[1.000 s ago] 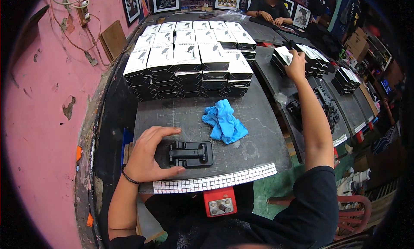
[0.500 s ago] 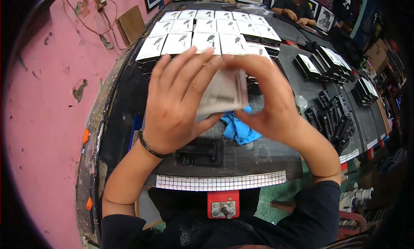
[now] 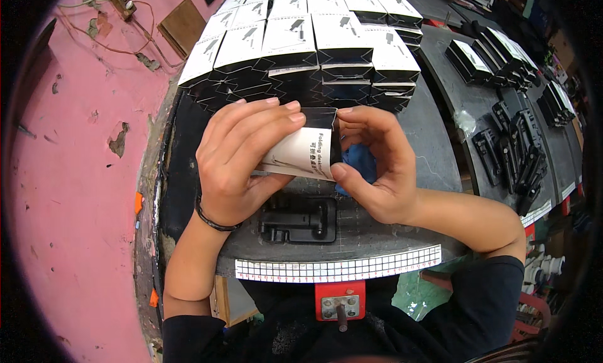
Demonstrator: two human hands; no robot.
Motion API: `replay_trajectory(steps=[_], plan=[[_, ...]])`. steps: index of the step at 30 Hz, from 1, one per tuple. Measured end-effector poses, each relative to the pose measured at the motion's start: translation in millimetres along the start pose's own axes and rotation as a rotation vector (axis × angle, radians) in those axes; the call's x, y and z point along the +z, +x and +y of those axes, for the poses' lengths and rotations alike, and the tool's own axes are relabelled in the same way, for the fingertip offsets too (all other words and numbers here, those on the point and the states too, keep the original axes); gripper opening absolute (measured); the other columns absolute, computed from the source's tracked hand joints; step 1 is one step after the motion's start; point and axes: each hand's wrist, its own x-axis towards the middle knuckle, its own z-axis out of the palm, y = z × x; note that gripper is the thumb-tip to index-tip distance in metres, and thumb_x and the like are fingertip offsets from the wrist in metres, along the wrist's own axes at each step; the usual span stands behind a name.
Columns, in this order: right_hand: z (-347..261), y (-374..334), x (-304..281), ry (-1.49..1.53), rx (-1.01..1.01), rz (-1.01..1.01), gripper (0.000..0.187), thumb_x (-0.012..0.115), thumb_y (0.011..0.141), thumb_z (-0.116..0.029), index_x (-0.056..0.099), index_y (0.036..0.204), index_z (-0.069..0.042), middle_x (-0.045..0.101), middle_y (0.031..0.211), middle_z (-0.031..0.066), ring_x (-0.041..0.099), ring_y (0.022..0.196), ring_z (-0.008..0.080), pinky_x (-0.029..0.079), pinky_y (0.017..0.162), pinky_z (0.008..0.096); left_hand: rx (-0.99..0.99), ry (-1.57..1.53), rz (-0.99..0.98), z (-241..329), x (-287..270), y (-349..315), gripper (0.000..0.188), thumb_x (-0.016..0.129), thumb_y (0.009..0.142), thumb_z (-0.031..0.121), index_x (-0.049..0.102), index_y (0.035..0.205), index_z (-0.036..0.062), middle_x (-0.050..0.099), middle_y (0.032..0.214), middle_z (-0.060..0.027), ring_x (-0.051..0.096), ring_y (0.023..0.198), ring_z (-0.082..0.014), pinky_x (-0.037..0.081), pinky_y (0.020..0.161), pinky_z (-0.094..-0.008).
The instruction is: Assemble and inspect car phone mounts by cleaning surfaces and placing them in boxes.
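Observation:
A white and black cardboard box (image 3: 301,150) is held between my two hands above the table. My left hand (image 3: 242,152) wraps over its left side, fingers across the top and thumb below. My right hand (image 3: 380,159) grips the right end, with the thumb at the lower corner and the index finger at the upper one. Beneath them, a black folding stand (image 3: 298,220) lies flat on the dark table. Behind my right hand a blue cloth (image 3: 359,165) shows in part.
Stacked white-topped boxes (image 3: 289,36) fill the far side of the table. On the right lie loose black stands (image 3: 515,152) and more boxes (image 3: 496,55). A gridded white strip (image 3: 339,264) runs along the near edge. A pink wall (image 3: 81,193) stands at the left.
The box has turned, so its printed white face and black side now show. My hands have closed in around it. The view has tipped down, bringing the stacked boxes nearer the top.

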Motion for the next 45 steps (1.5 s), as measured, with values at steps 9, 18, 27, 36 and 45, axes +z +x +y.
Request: replay_trajectory(steps=[9,18,27,36,45], plan=[[2,4,-1,0.214,0.112,0.028,0.054,0.061,0.106,0.007,0.043,0.157,0.002,0.071,0.128,0.0179,0.074,0.120,0.0199,0.060,0.100,0.0296,-0.073,0.020,-0.047,-2,3,-4,0.079,0.093,0.062,0.005,0.072,0.138,0.0064,0.078,0.137,-0.0144,0.073,0.128,-0.0346,0.053,0.114,-0.0492],[14,7,-8,0.059,0.064,0.147,0.027,0.061,0.108,0.003,0.055,0.134,-0.002,0.060,0.143,0.0182,0.071,0.119,0.0211,0.061,0.095,0.0330,-0.076,-0.006,-0.039,3,7,-4,0.077,0.093,0.059,0.007,0.071,0.133,0.0086,0.078,0.133,-0.0106,0.074,0.122,-0.0320,0.056,0.105,-0.0434],[-4,11,-8,-0.446,-0.158,-0.112,0.044,0.061,0.079,0.008,0.082,0.115,-0.007,0.045,0.166,0.0281,0.047,0.149,0.0480,0.043,0.118,0.0548,-0.031,0.058,0.015,16,14,-7,0.088,0.095,0.059,0.011,0.069,0.143,0.0125,0.074,0.127,-0.0048,0.072,0.114,-0.0304,0.055,0.095,-0.0422],[-11,14,-7,-0.336,-0.078,-0.006,0.060,0.059,0.089,0.012,0.072,0.143,-0.009,0.047,0.166,0.0263,0.054,0.147,0.0427,0.049,0.117,0.0515,-0.010,0.100,-0.025,15,7,-7,0.099,0.099,0.059,0.011,0.062,0.150,0.0115,0.074,0.133,-0.0135,0.074,0.115,-0.0354,0.060,0.096,-0.0449],[-3,14,-4,-0.250,-0.104,0.033,0.057,0.063,0.092,0.012,0.072,0.143,-0.011,0.052,0.160,0.0229,0.061,0.139,0.0397,0.056,0.108,0.0460,-0.018,0.137,-0.075,15,6,-7,0.094,0.093,0.058,0.002,0.068,0.147,0.0205,0.069,0.128,-0.0100,0.073,0.109,-0.0325,0.062,0.089,-0.0433]])
